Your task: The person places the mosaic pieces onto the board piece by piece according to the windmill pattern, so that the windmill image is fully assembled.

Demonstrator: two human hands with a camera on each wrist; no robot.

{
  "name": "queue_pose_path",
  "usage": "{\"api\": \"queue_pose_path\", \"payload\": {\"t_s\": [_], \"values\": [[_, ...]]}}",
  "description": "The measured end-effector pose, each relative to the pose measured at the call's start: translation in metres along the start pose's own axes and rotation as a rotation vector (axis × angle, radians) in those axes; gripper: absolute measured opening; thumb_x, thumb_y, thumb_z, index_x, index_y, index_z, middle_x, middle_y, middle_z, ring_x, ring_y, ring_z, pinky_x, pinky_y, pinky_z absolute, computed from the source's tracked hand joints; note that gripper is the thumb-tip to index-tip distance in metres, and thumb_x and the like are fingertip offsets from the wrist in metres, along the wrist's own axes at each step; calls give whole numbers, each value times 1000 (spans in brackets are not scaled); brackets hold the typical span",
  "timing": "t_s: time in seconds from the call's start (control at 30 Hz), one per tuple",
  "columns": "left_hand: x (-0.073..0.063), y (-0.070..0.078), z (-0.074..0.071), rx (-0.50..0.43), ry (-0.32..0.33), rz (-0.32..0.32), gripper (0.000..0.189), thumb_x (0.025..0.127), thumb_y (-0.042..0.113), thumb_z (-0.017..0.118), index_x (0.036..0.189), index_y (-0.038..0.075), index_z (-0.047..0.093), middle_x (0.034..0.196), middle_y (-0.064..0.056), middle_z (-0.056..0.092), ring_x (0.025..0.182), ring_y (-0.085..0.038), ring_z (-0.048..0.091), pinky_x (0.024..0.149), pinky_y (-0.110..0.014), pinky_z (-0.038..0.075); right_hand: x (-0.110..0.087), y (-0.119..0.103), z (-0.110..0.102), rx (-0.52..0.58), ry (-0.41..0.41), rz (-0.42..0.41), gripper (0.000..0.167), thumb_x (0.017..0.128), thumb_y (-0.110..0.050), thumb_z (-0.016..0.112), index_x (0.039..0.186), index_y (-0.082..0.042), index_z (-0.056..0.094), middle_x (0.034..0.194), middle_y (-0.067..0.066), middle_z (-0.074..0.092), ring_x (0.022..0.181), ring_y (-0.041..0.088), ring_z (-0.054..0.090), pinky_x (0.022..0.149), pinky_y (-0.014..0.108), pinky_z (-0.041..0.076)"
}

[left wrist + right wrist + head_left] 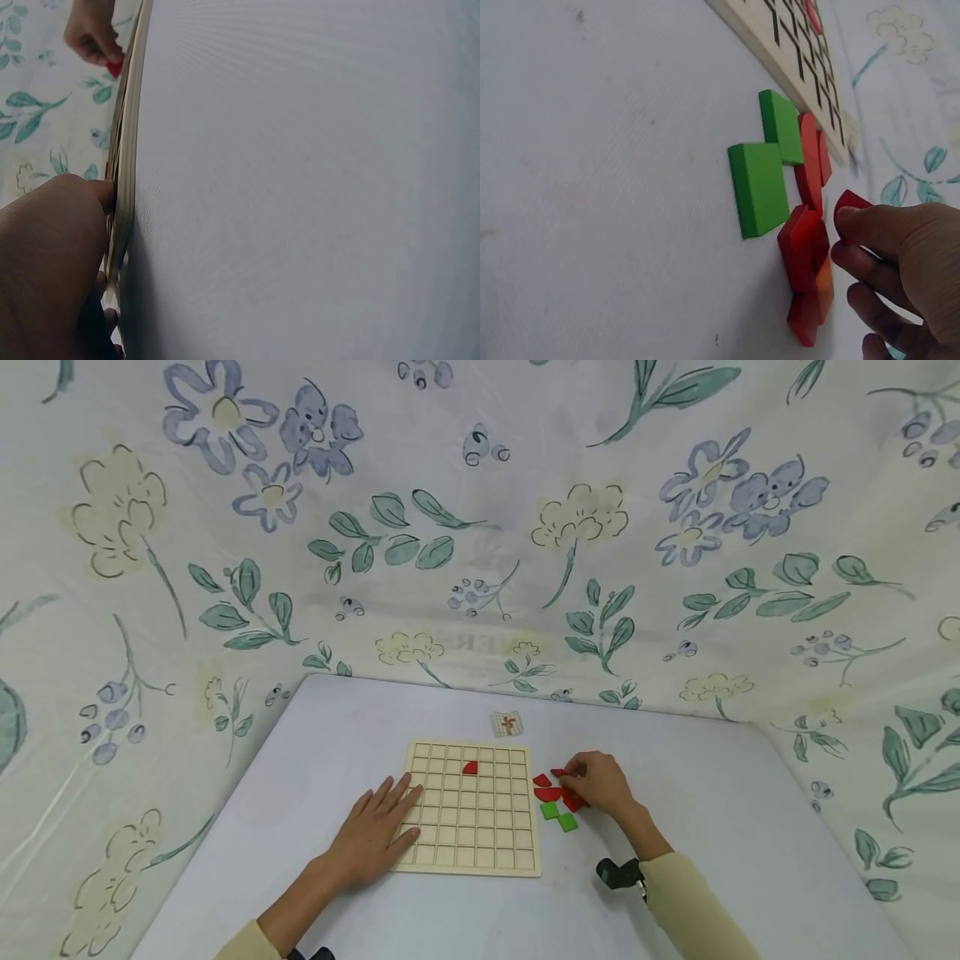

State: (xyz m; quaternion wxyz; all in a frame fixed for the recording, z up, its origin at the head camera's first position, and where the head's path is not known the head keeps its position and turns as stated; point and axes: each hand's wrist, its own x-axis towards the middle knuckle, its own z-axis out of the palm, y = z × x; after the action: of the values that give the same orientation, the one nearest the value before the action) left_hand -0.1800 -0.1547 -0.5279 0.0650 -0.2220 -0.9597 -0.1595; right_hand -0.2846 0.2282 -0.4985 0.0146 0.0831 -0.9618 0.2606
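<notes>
My left hand (369, 842) lies with fingers spread over the left edge of a pale wooden grid board (476, 835). A red quarter-circle tile (470, 767) sits in a cell near the top of that board. To the right of the board, my right hand (602, 785) pinches a red tile (849, 199) between thumb and fingertips, above the loose pieces. Several red tiles (547, 794) lie in a cluster beside the board's right edge, partly hidden by this hand. Two green square tiles (550, 811) lie just in front of them.
A small card (507, 723) with a grid and a red-orange figure lies behind the board. An orange tile (824, 289) shows among the red ones in the right wrist view. The white table (660, 752) meets a floral cloth (480, 552) at its far edge.
</notes>
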Motion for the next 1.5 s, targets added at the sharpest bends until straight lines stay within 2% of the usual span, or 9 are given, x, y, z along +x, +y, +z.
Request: {"api": "queue_pose_path", "payload": {"t_s": [0.2, 0.3, 0.5, 0.77, 1.03, 1.33, 1.5], "values": [[-1, -1, -1, 6, -23, -11, 64, 101, 41, 51, 153, 8, 34, 160, -14, 22, 145, -38, 19, 112, -59, 20, 1, -13, 1, 93, 51, -38, 22, 86, -12, 77, 107, -8, 73, 82, 0, 64, 73, 17, 56, 61, 26, 52], [-1, -1, -1, 6, -29, -12, 64, 101, 41, 51, 154, 8, 34, 161, -14, 21, 146, -38, 18, 112, -59, 19, 0, -22, 3, 138, 56, -73, 24, 88, -9, 75, 111, -8, 73, 83, 0, 64, 74, 17, 56, 60, 27, 51], [-1, -1, -2, 6, -30, -10, 65, 102, 42, 50, 154, 8, 33, 161, -14, 21, 146, -38, 18, 113, -59, 19, 1, -39, 10, 222, 56, -136, 20, 88, -8, 75, 107, -8, 74, 80, -3, 65, 72, 14, 59, 61, 27, 52], [-1, 0, -3, -11, -8, -6, 63, 101, 40, 52, 153, 8, 35, 160, -14, 23, 145, -38, 19, 112, -59, 20, 3, -58, 25, 319, 54, -277, 5, 88, -5, 73, 92, -4, 74, 78, -5, 68, 67, 10, 60, 59, 28, 51], [0, 0, -2, -23, -11, -5, 63, 101, 41, 51, 153, 8, 36, 160, -14, 23, 146, -38, 19, 112, -59, 19, 5, -75, 40, 352, 14, -245, 4, 89, -5, 72, 93, -3, 73, 80, -4, 67, 68, 11, 59, 63, 26, 52], [1, 0, -3, -23, -22, -11, 64, 101, 41, 52, 153, 8, 35, 160, -14, 23, 146, -38, 19, 113, -59, 19, 6, -84, 53, 413, 74, -260, 4, 84, -1, 73, 87, -5, 72, 76, -2, 68, 67, 11, 62, 61, 25, 54], [0, 0, -3, -23, -32, -21, 64, 101, 41, 52, 153, 8, 35, 160, -14, 22, 146, -38, 18, 113, -59, 18, 5, -93, 60, 436, 96, -229, 6, 81, -2, 71, 83, -7, 72, 74, -2, 67, 65, 11, 61, 59, 26, 53]]}}
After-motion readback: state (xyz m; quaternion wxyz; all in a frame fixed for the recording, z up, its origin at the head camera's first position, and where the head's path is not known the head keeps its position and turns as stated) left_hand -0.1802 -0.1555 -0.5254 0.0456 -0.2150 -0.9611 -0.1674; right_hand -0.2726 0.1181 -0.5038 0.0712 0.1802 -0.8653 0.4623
